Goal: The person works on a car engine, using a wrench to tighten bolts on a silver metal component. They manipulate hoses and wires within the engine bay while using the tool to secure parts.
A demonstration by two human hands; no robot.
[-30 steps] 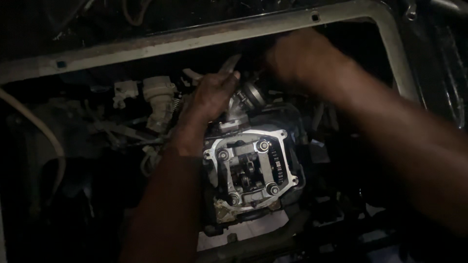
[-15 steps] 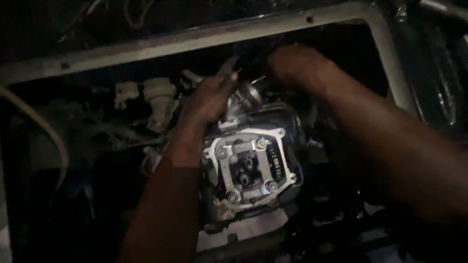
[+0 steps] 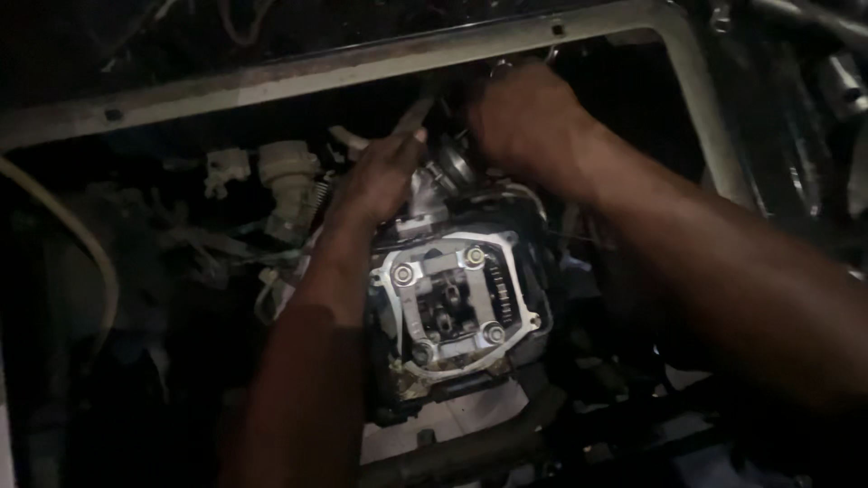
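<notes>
An open engine cylinder head (image 3: 452, 303) sits in the middle of the view, its rocker arms, bolts and cam chain exposed inside a pale gasket outline. My left hand (image 3: 378, 179) rests just above it, fingers closed on a slim metal tool (image 3: 416, 115) that points up and away. My right hand (image 3: 526, 119) is curled over the dark area behind a round metal fitting (image 3: 452, 163) at the top of the head. Its fingertips are hidden in shadow.
A grey metal frame (image 3: 362, 63) runs across the top and down the right side (image 3: 714, 154). White plastic connectors (image 3: 287, 172) and wiring lie to the left. A pale hose (image 3: 86, 244) curves at far left. A dark tube (image 3: 470, 452) crosses below the engine.
My right hand has shifted slightly left and down toward the round fitting. My left hand keeps its place with the tool.
</notes>
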